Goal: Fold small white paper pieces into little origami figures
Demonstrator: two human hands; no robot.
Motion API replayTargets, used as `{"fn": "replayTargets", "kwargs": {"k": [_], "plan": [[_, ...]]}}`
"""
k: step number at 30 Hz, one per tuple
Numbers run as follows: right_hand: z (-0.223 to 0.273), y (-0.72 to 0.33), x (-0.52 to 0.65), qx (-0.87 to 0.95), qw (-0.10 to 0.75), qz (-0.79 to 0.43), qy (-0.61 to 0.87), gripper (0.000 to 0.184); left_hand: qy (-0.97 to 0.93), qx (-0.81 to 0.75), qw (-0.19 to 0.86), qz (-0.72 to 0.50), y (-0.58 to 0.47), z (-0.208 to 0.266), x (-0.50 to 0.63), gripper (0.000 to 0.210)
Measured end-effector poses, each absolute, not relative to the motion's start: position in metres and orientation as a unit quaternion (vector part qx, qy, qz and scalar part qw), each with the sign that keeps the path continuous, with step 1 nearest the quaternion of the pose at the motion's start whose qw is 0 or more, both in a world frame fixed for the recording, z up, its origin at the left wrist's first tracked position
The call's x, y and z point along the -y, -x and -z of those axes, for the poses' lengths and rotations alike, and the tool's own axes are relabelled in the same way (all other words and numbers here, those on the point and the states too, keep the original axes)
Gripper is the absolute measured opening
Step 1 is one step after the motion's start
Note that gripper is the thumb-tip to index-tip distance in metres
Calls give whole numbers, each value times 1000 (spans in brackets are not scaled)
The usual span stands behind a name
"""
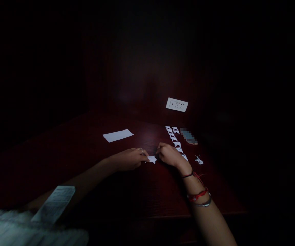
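A small white paper star (152,159) lies on the dark red table in front of me. My left hand (133,159), with a ring on one finger, pinches the star's left edge between closed fingertips. Just above and to the right of the star, my right hand (170,154) has its fingers bent and drawn together. Whether anything small sits between them is hidden. Beyond the right hand, several folded white paper stars (171,134) form a row running away from me, partly covered by that hand.
A blank white paper sheet (118,135) lies at the left on the table (86,150). At the right are a phone (188,136), its screen blurred, and some paper scraps (199,160). A white power socket (177,105) is on the back panel. The surroundings are very dark.
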State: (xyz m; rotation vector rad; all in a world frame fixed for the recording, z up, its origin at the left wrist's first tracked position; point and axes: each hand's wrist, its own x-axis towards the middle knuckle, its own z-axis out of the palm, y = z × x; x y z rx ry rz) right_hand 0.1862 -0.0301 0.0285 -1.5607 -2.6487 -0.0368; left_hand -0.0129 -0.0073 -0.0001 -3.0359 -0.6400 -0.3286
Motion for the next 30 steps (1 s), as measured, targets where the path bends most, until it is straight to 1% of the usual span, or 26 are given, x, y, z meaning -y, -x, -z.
{"fn": "replayTargets", "kwargs": {"k": [2, 4, 7, 10, 16, 21, 26, 30], "plan": [[-25, -189, 27, 877, 71, 18, 475, 32, 973, 202, 26, 109, 13, 2, 7, 33], [-21, -190, 24, 895, 87, 6, 438, 36, 972, 202, 35, 110, 13, 3, 6, 34], [-13, -190, 19, 914, 71, -24, 399, 40, 973, 202, 35, 108, 13, 4, 5, 36], [-10, -189, 18, 918, 60, -34, 390, 42, 975, 200, 21, 100, 14, 3, 3, 41], [-11, -189, 21, 920, 51, -10, 389, 39, 975, 203, -16, 83, 17, 2, 3, 51], [-15, -187, 23, 916, 18, 25, 400, 38, 973, 219, -16, 76, 20, 2, 5, 56], [-22, -184, 27, 910, -12, 53, 411, 38, 972, 221, -5, 75, 19, 2, 5, 55], [-24, -182, 30, 907, -16, 49, 417, 36, 972, 225, 6, 66, 17, -1, 7, 52]]}}
